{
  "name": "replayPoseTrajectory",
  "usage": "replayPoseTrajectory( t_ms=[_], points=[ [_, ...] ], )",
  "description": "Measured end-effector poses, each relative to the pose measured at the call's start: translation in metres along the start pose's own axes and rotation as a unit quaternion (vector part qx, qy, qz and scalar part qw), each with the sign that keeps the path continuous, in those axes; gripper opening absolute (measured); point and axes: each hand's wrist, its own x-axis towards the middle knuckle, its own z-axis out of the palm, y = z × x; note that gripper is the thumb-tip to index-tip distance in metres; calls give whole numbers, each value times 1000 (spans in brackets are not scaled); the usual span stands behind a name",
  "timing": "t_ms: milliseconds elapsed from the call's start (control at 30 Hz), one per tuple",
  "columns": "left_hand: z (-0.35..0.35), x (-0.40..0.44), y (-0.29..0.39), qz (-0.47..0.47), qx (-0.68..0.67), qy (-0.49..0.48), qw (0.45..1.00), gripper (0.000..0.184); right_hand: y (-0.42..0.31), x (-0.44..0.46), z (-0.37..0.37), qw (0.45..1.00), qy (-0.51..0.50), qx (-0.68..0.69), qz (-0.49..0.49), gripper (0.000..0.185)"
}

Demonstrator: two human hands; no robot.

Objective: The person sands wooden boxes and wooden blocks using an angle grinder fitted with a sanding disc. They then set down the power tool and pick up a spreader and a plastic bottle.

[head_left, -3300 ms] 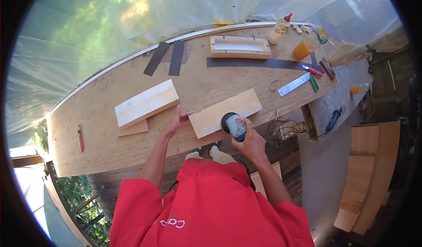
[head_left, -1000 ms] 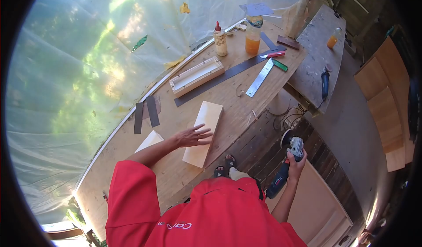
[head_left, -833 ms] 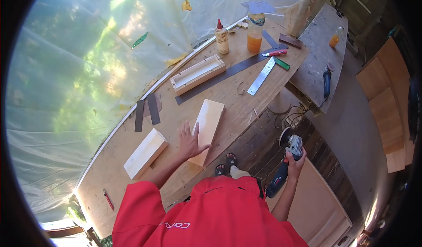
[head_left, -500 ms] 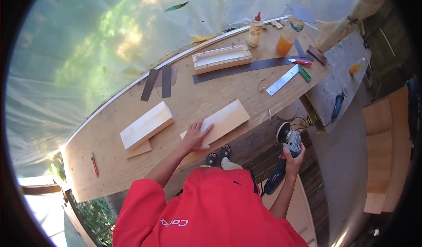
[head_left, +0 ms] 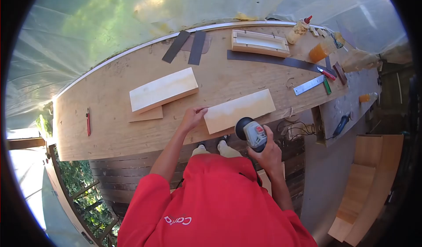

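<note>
A long pale wooden block (head_left: pixel 239 110) lies near the front edge of the workbench. My left hand (head_left: pixel 193 117) is closed at its left end, with fingertips and thumb gripping the corner. In my right hand (head_left: pixel 268 153) is a grey angle grinder (head_left: pixel 256 135) with a round dark disc, raised over the bench's front edge. The disc is close to the block's near edge; I cannot tell whether they touch. A second pale wooden block (head_left: pixel 163 90) lies to the left, on top of a thin wooden piece (head_left: pixel 147 114).
An open wooden box (head_left: pixel 260 43), a glue bottle (head_left: pixel 299 30), a jar of orange liquid (head_left: pixel 322 49), dark strips (head_left: pixel 176 47), a square (head_left: pixel 309 84) and a red knife (head_left: pixel 326 73) lie further back. A red pen-like tool (head_left: pixel 88 121) is at left. Another power tool (head_left: pixel 342 124) lies on the side table.
My right hand has brought the grinder from beyond the bench's edge up beside the block. My left hand has gone from lying flat on the block to gripping its left corner. The view has shifted.
</note>
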Motion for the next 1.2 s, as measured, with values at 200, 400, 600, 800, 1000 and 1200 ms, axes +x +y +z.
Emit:
replayPoseTrajectory(
  t_ms=[200,400,600,800,1000,1200],
  points=[
    [-5,6,-5,-20,-79,-6,997,25,-32,-4,39,991,-75,-93,-57,87],
    [-6,9,-3,-45,-73,-18,996,26,-49,-2,59,985,-101,-128,-51,86],
    [-9,9,-1,-64,-30,-37,997,28,-46,-3,60,984,-121,-122,-35,85],
    [-7,5,1,-51,-24,-19,998,26,-19,16,41,991,-75,-112,-6,84],
    [12,-1,0,-7,38,33,999,26,23,43,6,994,-26,-96,42,81],
    [24,-8,2,2,71,104,992,27,69,67,-32,987,10,-104,119,82]
  ],
)
